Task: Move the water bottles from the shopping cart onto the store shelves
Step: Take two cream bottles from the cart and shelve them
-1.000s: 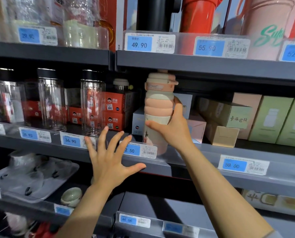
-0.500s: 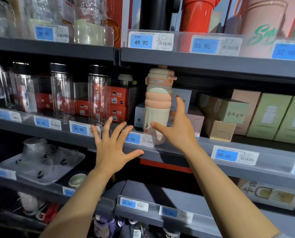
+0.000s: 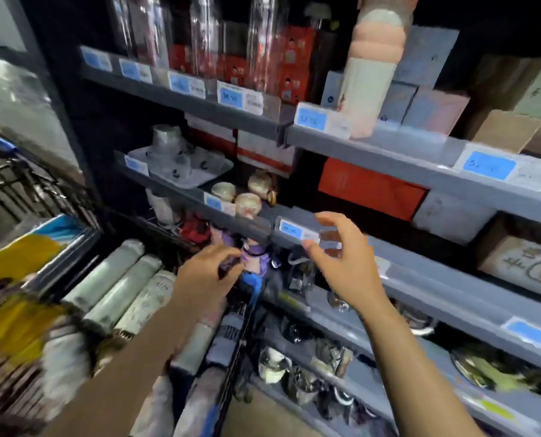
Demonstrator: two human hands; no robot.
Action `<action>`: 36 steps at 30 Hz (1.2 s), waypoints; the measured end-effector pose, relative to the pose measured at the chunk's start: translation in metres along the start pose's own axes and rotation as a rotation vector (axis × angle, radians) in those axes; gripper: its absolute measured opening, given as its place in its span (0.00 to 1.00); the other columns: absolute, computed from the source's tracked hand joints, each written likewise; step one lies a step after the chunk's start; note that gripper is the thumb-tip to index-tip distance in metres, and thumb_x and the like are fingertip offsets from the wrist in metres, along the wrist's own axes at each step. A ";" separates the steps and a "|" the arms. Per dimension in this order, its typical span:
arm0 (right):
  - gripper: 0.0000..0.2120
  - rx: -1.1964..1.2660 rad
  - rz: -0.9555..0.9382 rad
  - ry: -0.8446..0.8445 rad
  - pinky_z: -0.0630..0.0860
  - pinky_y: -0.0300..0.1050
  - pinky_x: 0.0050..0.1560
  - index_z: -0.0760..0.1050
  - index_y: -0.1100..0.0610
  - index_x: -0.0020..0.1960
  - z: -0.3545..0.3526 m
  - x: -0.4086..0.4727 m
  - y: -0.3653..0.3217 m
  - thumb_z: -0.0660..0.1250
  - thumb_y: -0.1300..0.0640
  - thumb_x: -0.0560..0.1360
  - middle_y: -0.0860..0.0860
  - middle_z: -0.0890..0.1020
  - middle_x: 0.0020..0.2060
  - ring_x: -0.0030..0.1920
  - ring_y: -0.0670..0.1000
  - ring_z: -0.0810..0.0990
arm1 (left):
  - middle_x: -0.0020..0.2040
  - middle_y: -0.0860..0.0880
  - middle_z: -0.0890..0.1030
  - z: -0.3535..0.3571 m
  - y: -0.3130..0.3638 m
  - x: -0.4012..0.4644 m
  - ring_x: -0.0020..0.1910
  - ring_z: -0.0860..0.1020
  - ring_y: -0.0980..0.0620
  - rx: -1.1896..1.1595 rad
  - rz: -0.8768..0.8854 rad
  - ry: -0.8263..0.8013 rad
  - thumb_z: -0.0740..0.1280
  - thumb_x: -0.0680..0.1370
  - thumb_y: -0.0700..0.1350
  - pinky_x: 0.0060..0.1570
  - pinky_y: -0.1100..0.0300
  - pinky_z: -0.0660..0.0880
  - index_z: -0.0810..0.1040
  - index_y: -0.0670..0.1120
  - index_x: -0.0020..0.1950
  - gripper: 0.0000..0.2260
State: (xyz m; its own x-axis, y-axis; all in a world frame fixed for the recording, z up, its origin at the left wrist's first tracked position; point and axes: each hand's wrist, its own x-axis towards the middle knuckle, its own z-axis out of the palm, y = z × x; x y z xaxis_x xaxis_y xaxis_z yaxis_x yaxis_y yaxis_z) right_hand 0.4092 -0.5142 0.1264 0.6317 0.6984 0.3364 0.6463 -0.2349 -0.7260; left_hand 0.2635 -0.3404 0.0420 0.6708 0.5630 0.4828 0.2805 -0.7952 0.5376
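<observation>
Left hand (image 3: 206, 272) loosely curled, empty, over cart's bottles (image 3: 118, 285). Right hand (image 3: 341, 263) open, empty, before shelf edge (image 3: 420, 279). Hands apart.

Shelf price tag (image 3: 230, 97) reads approx "36.90".

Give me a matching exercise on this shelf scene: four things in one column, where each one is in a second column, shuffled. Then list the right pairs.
Things
1. pink and cream bottle
2. pale bottles
3. white tray
4. left hand

Places
A. lying side by side in the shopping cart
B. hanging over the cart's bottles, holding nothing
C. standing upright on the upper shelf, behind a price tag
D. on the middle shelf, carrying clear cups

Pairs: 1-C, 2-A, 3-D, 4-B
</observation>
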 end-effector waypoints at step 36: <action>0.33 -0.377 0.866 -0.171 0.70 0.57 0.59 0.60 0.57 0.73 0.412 0.002 -0.016 0.62 0.42 0.75 0.60 0.69 0.66 0.64 0.64 0.69 | 0.71 0.46 0.67 -0.082 -0.366 -0.009 0.67 0.68 0.44 0.127 -0.430 -0.466 0.68 0.75 0.57 0.57 0.50 0.73 0.63 0.49 0.74 0.31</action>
State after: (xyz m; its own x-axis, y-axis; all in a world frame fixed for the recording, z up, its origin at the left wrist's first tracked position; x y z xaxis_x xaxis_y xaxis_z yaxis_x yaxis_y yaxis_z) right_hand 0.2237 -0.2308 -0.1086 0.9032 0.2624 -0.3398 0.0986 -0.8971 -0.4306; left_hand 0.0985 -0.0362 -0.1020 0.6998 0.7035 -0.1239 0.6510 -0.5567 0.5160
